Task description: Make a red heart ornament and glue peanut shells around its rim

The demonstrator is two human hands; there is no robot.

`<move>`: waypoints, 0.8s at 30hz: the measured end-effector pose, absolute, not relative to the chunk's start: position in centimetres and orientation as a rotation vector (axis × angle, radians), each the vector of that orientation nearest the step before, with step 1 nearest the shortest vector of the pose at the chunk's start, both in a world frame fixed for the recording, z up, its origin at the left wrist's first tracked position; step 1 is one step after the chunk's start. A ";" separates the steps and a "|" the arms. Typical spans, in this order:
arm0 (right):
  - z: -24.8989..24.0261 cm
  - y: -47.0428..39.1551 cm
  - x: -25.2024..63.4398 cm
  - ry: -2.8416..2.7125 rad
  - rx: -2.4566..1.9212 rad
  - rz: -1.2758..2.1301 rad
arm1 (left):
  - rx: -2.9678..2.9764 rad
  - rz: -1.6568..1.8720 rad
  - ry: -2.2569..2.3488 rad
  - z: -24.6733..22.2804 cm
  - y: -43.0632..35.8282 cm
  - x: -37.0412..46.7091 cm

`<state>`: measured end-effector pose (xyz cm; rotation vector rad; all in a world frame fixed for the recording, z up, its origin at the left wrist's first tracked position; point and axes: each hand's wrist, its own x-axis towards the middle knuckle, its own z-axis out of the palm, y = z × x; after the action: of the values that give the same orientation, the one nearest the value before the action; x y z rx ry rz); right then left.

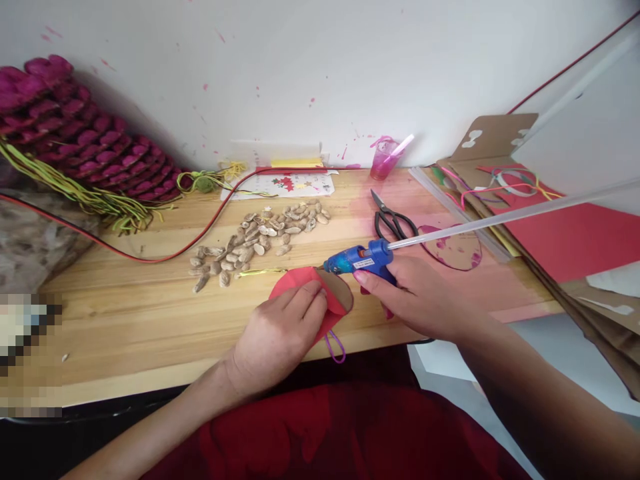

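My right hand (pixel 415 293) is wrapped round a blue hot glue gun (pixel 370 259), with a long clear glue stick (pixel 480 220) running out of its back. The gun's nozzle points left and reaches the edge of a piece of red paper (pixel 295 277) backed with brown cardboard (pixel 340 291). My left hand (pixel 287 323) is closed on this red paper and cardboard, its fingers pressing the red side. Below the cardboard hangs a purple cord loop (pixel 336 348). Whether glue lies at the nozzle tip is too small to tell.
Peanut shells (pixel 250 243) lie beyond my left hand. Black scissors (pixel 393 220), a pink-stained cardboard disc (pixel 455 247) and a plastic cup (pixel 385 159) are to the right. Red paper sheets (pixel 565 220) lie far right. A red cable (pixel 215 230) crosses the table near a magenta stack (pixel 90 133).
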<state>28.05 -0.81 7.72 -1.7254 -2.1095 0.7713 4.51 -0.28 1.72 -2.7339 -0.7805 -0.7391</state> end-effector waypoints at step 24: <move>8.6 -0.6 27.6 -2.176 -1.766 0.741 | -2.739 -0.733 -0.812 1.5 -0.3 4.6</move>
<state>27.64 -0.55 8.60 -1.7661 -2.1760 0.7410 4.58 -0.33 1.48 -2.7388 -0.8124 -0.7329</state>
